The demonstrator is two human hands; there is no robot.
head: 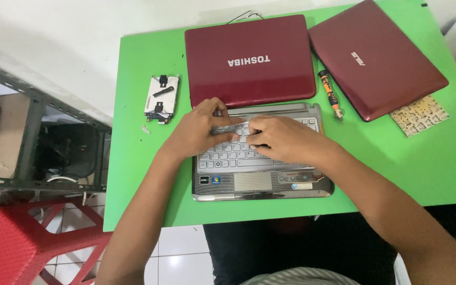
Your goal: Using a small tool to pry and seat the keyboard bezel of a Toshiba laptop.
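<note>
Both hands, left (199,132) and right (283,138), grip released, press the silver laptop's (259,182) pale keyboard (228,155).

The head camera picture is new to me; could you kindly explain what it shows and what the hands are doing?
There is no machine here: a camera worn on a person's head looks down at their own two bare hands. The left hand and right hand both rest on the keyboard of a laptop base. They grip nothing that I can see. On the green table also lie a red lid, a second red laptop, a screwdriver, a hard drive and a small yellowish sheet.
</note>
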